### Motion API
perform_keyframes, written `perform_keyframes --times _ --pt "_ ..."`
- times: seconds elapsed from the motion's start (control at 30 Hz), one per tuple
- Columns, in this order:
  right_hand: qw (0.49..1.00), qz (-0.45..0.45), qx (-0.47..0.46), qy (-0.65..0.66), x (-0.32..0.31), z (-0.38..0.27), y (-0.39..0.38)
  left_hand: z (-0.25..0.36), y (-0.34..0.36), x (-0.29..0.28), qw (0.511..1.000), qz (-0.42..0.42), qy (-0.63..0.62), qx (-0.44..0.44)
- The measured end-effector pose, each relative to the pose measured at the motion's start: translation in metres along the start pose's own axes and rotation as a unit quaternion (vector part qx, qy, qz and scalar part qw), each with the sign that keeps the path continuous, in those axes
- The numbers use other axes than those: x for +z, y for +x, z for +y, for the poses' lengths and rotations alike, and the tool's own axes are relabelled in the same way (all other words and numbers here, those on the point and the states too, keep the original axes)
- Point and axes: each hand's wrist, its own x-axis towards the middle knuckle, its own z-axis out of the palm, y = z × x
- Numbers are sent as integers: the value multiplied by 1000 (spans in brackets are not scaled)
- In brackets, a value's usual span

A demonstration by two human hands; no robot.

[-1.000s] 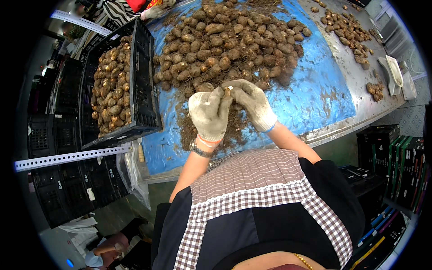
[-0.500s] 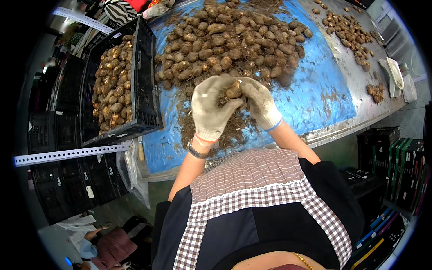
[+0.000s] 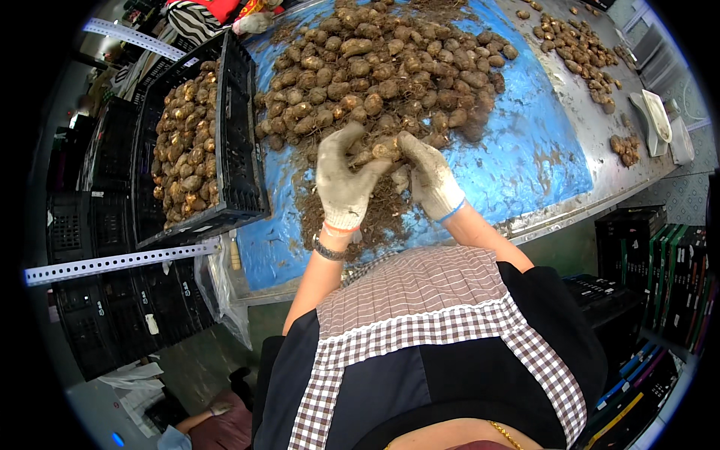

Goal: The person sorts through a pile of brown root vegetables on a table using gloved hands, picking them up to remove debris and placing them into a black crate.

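My left hand (image 3: pixel 343 180), in a soiled white glove, curls its fingers and thumb around the near side of a small brown taro (image 3: pixel 386 148). From the other side my right hand (image 3: pixel 431 174), gloved too, grips the same taro with its fingertips. Its palm is turned away, so anything else inside it is hidden. Just beyond my hands rises a big heap of rough, rooty taros (image 3: pixel 375 82) on a blue plastic sheet (image 3: pixel 525 169). Loose root hairs and dirt (image 3: pixel 371 217) lie below my hands.
A black crate (image 3: pixel 244 135) full of taros stands tilted at the left. White perforated bars (image 3: pixel 120 262) run beside it. More taros (image 3: pixel 581 56) and a white scale (image 3: pixel 654 124) are on the metal table at right. A co-worker's gloved hand (image 3: pixel 255 22) shows at the far left.
My fingers have shifted around the taro, and my left hand has opened out slightly. The taro is turned and sits a little lower between the hands. The co-worker's hand has moved left.
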Motion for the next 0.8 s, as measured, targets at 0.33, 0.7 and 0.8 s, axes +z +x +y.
perform_keyframes --times 0.33,0.7,0.8 --pt "999 -1 22 -35 -2 0 -2 -10 -10 10 985 -48 47 159" --pt "921 41 -290 256 -172 -83 28 -56 -52 -24 989 -1 97 -111" --pt "943 158 -262 135 -186 -91 34 -70 -66 -27 967 -42 86 -236"
